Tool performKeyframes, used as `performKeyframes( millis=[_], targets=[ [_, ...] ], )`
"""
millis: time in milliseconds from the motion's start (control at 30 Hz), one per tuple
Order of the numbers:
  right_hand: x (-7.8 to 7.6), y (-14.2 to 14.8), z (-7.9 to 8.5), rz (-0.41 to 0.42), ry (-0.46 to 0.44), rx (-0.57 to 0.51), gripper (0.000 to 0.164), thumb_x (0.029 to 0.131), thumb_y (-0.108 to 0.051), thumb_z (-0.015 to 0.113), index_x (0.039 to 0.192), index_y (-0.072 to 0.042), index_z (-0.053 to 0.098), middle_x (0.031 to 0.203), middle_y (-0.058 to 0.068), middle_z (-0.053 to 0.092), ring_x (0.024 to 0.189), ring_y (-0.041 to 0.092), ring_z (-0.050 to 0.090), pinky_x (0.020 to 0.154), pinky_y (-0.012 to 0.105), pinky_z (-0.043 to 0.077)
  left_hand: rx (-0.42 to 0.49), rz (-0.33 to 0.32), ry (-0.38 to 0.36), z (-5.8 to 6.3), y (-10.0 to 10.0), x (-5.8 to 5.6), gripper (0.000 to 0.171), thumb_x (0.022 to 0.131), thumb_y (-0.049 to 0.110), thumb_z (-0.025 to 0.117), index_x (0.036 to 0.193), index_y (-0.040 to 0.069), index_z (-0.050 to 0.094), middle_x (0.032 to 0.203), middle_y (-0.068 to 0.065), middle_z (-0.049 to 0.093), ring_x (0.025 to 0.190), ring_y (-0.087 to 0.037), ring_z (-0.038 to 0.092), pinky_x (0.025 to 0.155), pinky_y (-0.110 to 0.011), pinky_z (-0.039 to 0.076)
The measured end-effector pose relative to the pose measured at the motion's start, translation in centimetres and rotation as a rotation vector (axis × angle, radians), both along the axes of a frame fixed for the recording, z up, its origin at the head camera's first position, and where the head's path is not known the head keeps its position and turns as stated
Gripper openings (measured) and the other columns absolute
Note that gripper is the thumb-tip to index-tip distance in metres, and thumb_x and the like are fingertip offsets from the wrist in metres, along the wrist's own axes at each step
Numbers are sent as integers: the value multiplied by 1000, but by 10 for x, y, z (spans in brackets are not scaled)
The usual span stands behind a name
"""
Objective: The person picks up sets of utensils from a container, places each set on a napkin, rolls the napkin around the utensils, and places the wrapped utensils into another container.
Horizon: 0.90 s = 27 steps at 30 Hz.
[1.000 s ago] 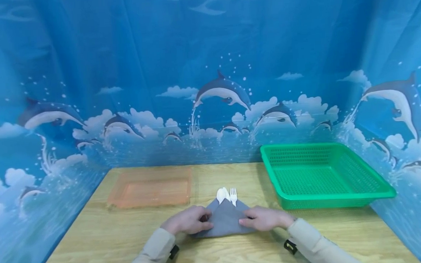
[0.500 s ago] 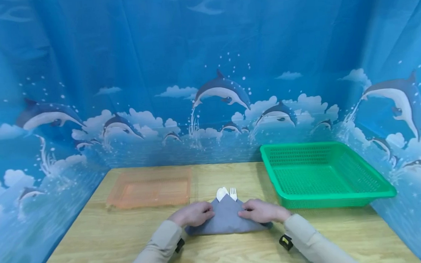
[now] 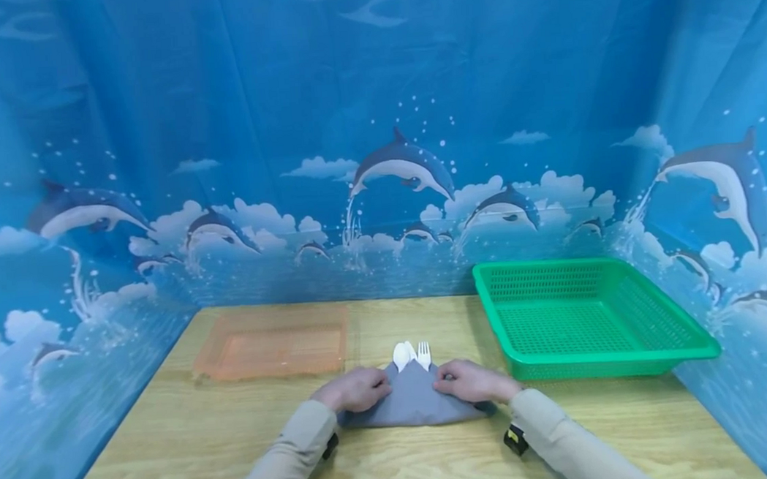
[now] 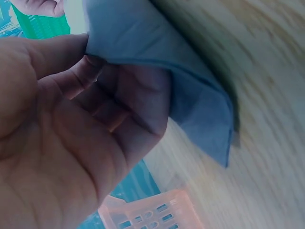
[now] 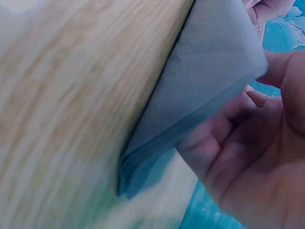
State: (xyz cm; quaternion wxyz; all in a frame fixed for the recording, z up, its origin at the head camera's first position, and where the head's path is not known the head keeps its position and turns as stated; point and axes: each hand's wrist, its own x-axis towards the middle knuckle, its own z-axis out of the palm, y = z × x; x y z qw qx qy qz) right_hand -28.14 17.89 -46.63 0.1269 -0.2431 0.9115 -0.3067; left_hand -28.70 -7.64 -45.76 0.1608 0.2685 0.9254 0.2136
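Note:
A grey cloth napkin [image 3: 412,402], folded to a broad triangle, lies on the table with its peak pointing away from me. White cutlery sticks out beyond the peak: a spoon [image 3: 401,356], a fork [image 3: 424,355] and, between them, a partly hidden piece, likely a knife. On the napkin's left slanted edge, my left hand [image 3: 361,389] pinches the cloth. Thumb above and curled fingers below show in the left wrist view. My right hand [image 3: 474,380] pinches the opposite edge in the same way. Both lower corners of the napkin jut out past the hands.
Towards the back right stands a green perforated basket [image 3: 602,358]. A translucent orange tray [image 3: 279,369] sits at the back left. Behind the wooden table [image 3: 191,442] hangs a blue dolphin-print curtain [image 3: 271,129].
Both hands have moved up the napkin's sides towards the cutlery, uncovering its lower corners. In the last half second, the hands have barely shifted and slightly more cutlery shows above the cloth.

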Motion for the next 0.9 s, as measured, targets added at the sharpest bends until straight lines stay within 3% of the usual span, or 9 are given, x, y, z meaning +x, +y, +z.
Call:
performKeyframes(
  millis=[300,600,900],
  targets=[
    [-9,-8,-2,-21,46,10,24,96,-21,62,74,-12,62,67,-6,53,62,10,47,59,26,39,7,17,-19,-5,-2,-2,28,102,23,52,75,16,55,64,5,46,56,-10,44,52,-26,36],
    [-13,-8,-8,-38,31,7,33,101,-21,52,70,-10,54,63,-5,41,59,11,39,57,26,34,39,25,-6,-5,-2,-2,29,101,20,52,72,15,53,64,4,44,58,-11,43,55,-26,36],
    [-14,-14,-7,-72,11,71,31,102,-21,51,73,-11,55,64,-3,42,60,12,41,58,27,36,57,58,-2,-6,-2,0,27,100,20,53,73,14,56,66,4,47,60,-11,45,55,-26,37]
  ],
)
